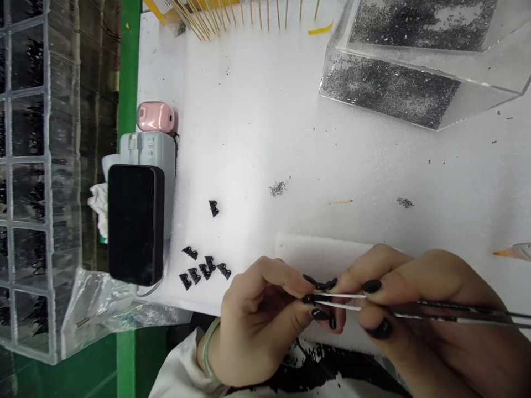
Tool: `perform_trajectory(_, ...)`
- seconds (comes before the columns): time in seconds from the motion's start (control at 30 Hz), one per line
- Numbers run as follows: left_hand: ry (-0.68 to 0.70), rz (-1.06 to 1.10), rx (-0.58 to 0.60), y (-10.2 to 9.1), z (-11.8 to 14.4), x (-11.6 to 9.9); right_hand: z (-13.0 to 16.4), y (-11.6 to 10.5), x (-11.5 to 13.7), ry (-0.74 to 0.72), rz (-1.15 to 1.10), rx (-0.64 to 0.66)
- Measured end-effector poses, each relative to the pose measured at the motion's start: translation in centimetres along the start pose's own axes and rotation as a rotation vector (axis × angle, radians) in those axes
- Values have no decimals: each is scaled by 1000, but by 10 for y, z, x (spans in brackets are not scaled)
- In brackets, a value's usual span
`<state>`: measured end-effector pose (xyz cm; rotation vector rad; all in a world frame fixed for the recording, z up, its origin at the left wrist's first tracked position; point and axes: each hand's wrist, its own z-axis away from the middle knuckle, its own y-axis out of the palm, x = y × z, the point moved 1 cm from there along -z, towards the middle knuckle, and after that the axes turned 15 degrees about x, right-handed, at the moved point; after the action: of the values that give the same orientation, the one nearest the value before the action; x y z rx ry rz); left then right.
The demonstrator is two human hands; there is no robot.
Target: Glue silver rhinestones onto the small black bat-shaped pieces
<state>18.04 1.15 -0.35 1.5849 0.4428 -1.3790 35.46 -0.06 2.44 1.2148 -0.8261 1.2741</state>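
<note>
My left hand, at the lower middle, is closed with thumb and fingertips pinching a small black piece. Fingertips hide much of this piece. My right hand is closed round a pair of tweezers. The pale tips of the tweezers meet the black piece at the left fingertips. Left of my hands, several small black pieces with notched edges lie in a loose group on the white mat. One more such black piece lies apart, a little farther up.
A phone, a grey-blue device and a pink case line the left edge. Clear trays of tiny dark parts stand upper right. A compartment box is far left. Tiny-part piles and an orange-tipped tool lie around.
</note>
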Motion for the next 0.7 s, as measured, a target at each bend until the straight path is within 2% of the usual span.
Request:
perform_trajectory(0.27,6,-13,50,1,-3,-2,1,-6,1,19,32,52)
perform_trajectory(0.57,1,-32,67,-2,0,0,-8,-8,-4,-42,45,58)
perform_trajectory(0.7,-11,-21,62,-2,4,1,-8,-15,0,8,-17,154)
